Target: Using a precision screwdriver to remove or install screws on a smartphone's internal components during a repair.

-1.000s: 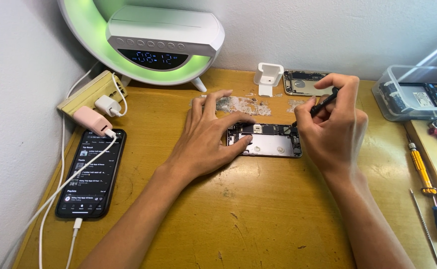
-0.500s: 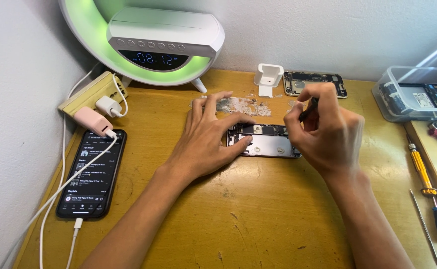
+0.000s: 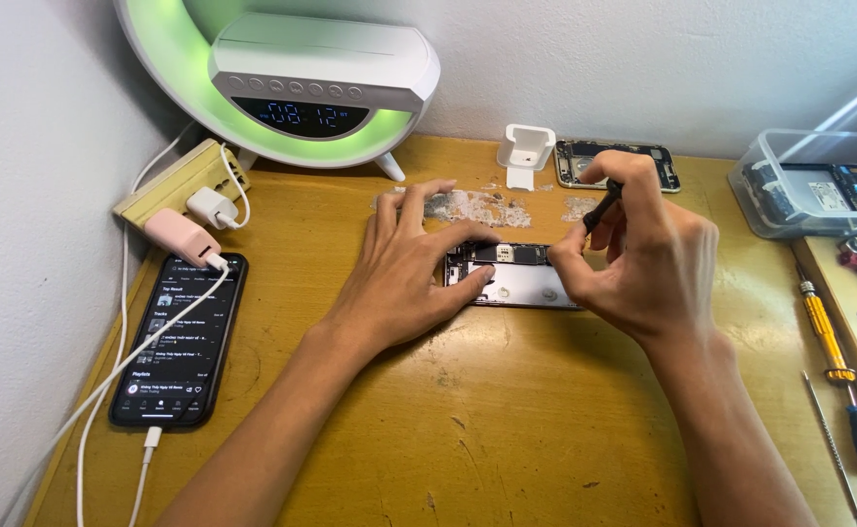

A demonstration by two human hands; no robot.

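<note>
Clearly fragile, the opened phone point(image 3: 512, 277) lies flat mid-desk point(image 3: 507, 429): light, stiff, its bared parts easily damaged, best held by its edges. Left hand point(image 3: 411, 268) presses it flat, fingers spread; right hand point(image 3: 638, 256) pinches a dark tool point(image 3: 601, 206) over it.

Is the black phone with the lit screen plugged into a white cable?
Yes, a white cable is plugged into the bottom end of the black phone lying left of the left hand.
</note>
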